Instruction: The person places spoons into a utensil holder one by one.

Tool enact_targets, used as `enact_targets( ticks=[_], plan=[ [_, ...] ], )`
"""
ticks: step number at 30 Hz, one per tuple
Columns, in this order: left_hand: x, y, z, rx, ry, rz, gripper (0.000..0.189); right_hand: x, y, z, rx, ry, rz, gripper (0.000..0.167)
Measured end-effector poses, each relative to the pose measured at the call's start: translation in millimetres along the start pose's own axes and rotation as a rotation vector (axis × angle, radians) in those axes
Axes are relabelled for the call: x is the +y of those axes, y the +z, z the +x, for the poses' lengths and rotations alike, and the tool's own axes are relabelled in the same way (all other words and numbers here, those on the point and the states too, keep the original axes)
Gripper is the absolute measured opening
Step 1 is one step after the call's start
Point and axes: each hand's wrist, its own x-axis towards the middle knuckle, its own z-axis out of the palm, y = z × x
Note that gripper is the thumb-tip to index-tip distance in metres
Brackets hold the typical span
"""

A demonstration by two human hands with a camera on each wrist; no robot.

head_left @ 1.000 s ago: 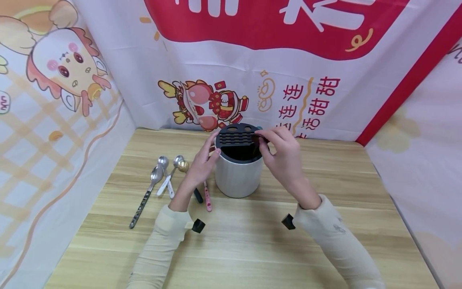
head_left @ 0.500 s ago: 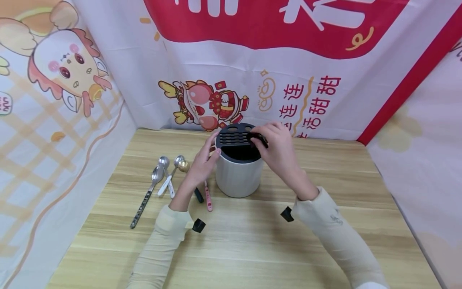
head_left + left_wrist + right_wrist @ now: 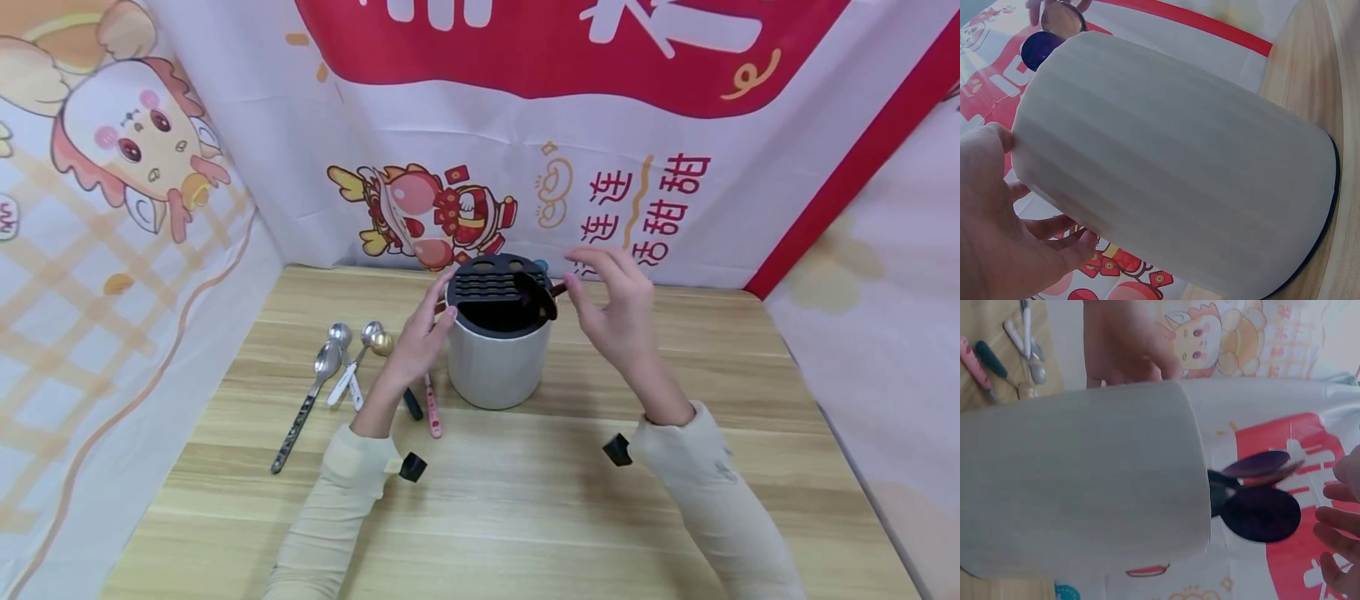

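Observation:
The utensil holder (image 3: 495,367) is a pale ribbed cylinder with a black slotted lid (image 3: 491,287), standing upright on the table. My left hand (image 3: 420,337) holds its left side near the rim, thumb in front and fingers behind. Dark spoons (image 3: 1263,512) with round bowls stick up out of the holder on its right side; their handles are hidden inside. To the right of these bowls, my right hand (image 3: 618,312) has its fingers spread, with nothing gripped. The right wrist view shows a gap between its fingertips (image 3: 1329,519) and the bowls.
Left of the holder lie several loose spoons: a long one with a black patterned handle (image 3: 296,429), white-handled ones (image 3: 345,387), a dark green-handled one (image 3: 412,406) and a pink-handled one (image 3: 432,408). Printed cloth (image 3: 300,167) hangs behind the wooden table (image 3: 487,517).
My right hand has let go of a dark spoon at the holder's top and drawn away to the right, its fingers opening. My left hand stays on the holder.

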Motion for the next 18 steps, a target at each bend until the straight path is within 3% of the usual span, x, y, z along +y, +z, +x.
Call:
enact_targets(
  ticks=[4,7,14,18],
  plan=[
    [-0.1,0.1,1.2,-0.007,-0.004,-0.006,0.053,13,-8,-5.4,0.056,0.083,0.0,0.02],
    [0.1,-0.6,1.6,-0.011,-0.001,-0.004,0.053,23,-9,-10.2,0.038,0.181,0.026,0.022],
    [1.0,-1.1,2.1,-0.012,-0.009,-0.003,0.053,44,-2,-20.9,-0.133,0.526,0.274,0.033],
    [1.6,-1.5,2.6,-0.017,-0.015,0.004,0.052,52,6,-25.9,-0.242,0.648,0.403,0.043]
  ],
)
